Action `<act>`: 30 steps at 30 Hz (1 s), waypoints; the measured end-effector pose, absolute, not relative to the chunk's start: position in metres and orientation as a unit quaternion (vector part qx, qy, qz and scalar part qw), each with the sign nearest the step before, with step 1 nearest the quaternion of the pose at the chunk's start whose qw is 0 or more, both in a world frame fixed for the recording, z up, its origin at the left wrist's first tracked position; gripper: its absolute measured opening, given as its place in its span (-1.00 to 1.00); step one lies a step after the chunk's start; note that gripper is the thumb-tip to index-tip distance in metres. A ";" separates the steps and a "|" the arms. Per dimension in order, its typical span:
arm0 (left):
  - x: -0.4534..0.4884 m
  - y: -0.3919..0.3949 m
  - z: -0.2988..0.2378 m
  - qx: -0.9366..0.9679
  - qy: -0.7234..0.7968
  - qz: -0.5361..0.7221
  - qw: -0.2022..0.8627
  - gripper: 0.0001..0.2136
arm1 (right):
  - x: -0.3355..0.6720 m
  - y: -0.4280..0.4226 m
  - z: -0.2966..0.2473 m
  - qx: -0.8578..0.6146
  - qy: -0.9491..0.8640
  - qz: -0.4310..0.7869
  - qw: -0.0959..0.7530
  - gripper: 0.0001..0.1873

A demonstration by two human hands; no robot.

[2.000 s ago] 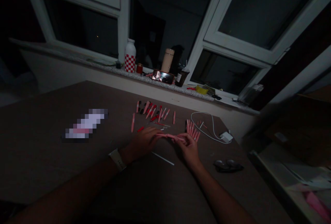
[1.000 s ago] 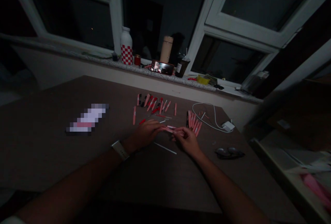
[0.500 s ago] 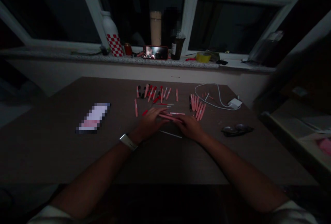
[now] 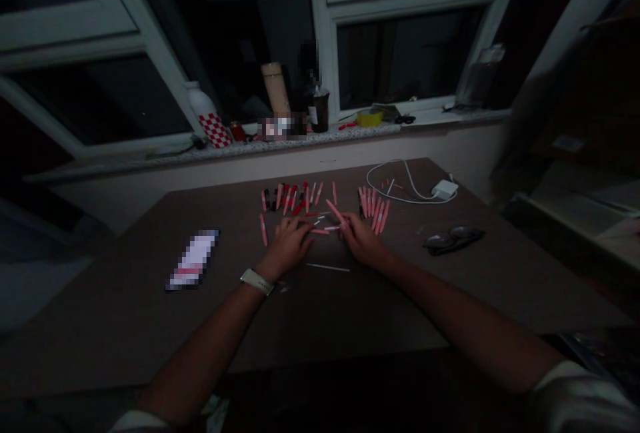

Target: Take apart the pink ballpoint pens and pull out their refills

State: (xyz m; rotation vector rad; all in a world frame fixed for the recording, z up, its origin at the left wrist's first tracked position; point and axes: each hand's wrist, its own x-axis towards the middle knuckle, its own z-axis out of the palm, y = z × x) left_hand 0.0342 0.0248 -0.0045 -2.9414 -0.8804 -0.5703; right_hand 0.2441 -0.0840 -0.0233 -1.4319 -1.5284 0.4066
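The room is dim. My right hand (image 4: 361, 241) is closed on a pink pen (image 4: 335, 212), which tilts up and to the left from its fingers. My left hand (image 4: 290, 243), with a watch (image 4: 257, 281) on the wrist, rests on the brown table (image 4: 125, 313) with its fingers stretched toward small pen parts (image 4: 316, 226). Several pink and red pen pieces (image 4: 293, 196) lie scattered just beyond my left hand. A neat row of pink pens (image 4: 374, 208) lies right of my right hand. A thin white refill (image 4: 327, 267) lies between my wrists.
A white cable with a charger (image 4: 444, 188) and dark glasses (image 4: 453, 238) lie at the table's right. A flat blurred item (image 4: 193, 260) lies at the left. The window sill behind holds a checked bottle (image 4: 210, 123), a tall cup (image 4: 274, 86) and clutter.
Both hands held one pink pen level between them; now only my right hand has it, tilted up, and my left hand lies by the loose parts. The view has swung left.
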 end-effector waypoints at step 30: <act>0.017 0.010 0.010 -0.921 -0.196 -0.329 -0.072 -0.78 | 0.247 -0.088 -0.021 -0.536 -0.747 0.076 0.385 -0.64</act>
